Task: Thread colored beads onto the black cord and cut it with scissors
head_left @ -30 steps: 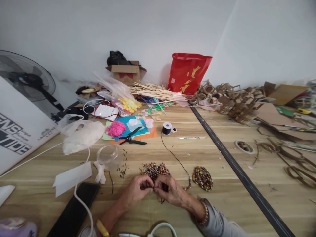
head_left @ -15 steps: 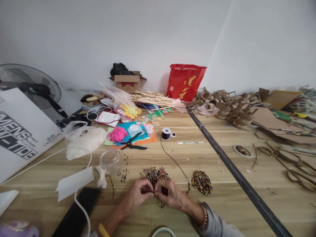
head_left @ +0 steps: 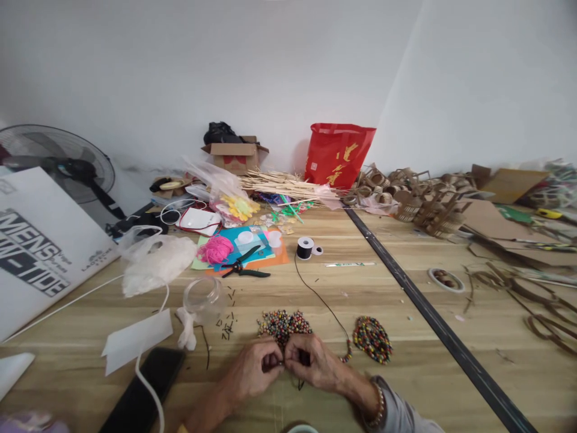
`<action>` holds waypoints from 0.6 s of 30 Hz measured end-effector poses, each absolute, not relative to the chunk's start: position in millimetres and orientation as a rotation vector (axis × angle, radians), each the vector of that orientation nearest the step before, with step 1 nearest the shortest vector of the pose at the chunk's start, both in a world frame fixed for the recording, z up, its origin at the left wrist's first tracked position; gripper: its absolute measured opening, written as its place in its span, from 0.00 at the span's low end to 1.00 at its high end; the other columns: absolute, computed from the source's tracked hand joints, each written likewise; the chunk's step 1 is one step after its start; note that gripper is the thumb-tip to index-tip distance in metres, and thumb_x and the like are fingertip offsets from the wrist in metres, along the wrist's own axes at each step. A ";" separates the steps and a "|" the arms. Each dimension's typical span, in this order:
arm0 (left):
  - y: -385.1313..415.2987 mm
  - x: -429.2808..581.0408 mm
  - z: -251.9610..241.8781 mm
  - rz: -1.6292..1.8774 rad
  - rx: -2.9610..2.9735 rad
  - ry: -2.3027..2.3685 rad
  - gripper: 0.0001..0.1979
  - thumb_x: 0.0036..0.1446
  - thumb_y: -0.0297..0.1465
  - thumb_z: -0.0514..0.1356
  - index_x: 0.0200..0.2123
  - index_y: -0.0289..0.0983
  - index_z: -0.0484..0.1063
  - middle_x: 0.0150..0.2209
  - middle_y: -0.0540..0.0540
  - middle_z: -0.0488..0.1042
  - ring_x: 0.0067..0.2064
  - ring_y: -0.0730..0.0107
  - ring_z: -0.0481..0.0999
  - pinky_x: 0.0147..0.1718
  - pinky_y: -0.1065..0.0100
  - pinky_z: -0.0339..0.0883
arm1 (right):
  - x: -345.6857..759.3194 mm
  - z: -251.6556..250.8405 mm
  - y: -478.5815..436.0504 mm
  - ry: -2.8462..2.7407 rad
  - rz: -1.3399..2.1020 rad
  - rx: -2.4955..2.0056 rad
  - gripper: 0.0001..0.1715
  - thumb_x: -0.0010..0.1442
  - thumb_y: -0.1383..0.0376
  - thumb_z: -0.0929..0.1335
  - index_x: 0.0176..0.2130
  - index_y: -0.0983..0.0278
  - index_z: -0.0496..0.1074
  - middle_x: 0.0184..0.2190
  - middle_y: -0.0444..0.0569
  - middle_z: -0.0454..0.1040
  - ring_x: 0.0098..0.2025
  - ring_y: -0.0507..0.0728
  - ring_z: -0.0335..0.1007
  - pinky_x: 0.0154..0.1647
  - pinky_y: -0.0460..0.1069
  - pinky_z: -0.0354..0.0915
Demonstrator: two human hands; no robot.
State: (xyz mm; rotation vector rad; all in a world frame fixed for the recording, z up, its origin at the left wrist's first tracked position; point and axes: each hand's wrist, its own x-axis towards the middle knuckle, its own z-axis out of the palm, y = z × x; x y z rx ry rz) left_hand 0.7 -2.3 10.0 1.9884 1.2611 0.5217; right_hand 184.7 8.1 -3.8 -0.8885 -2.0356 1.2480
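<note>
My left hand (head_left: 259, 368) is closed in a pinch, with a small bead (head_left: 281, 362) just showing at its fingertips. Thumb and finger of my right hand (head_left: 313, 362) pinch a black cord, mostly hidden by the fingers; the tips of both hands meet. A short loop of the black cord (head_left: 300, 385) hangs below my right hand. Beyond the hands lies a pile of mixed coloured beads (head_left: 283, 323). To the right, a few threaded beads (head_left: 347, 352) sit on the cord, which runs back to a spool (head_left: 305, 248). A coiled bead string (head_left: 372, 340) lies beside them.
Left of the hands are a clear jar (head_left: 204, 299), a phone (head_left: 144, 391) and a white cable (head_left: 151, 391). Farther back lie pliers (head_left: 247, 267) and pink yarn (head_left: 216, 249). A red bag (head_left: 340, 156) stands by the wall. A black strip (head_left: 424, 300) crosses the table at right.
Both hands stay together in the same pinching pose, with the left fingers turned slightly. The whole view has shifted a little, so things appear slightly lower.
</note>
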 end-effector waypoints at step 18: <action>3.7 -0.3 8.7 0.341 2.070 1.229 0.09 0.44 0.16 0.57 0.24 0.36 0.69 0.27 0.49 0.70 0.31 0.69 0.68 0.31 0.71 0.59 | 188.1 -7.4 17.0 -2.006 1.415 -0.952 0.02 0.55 0.72 0.66 0.30 0.67 0.68 0.22 0.40 0.63 0.23 0.47 0.57 0.21 0.41 0.53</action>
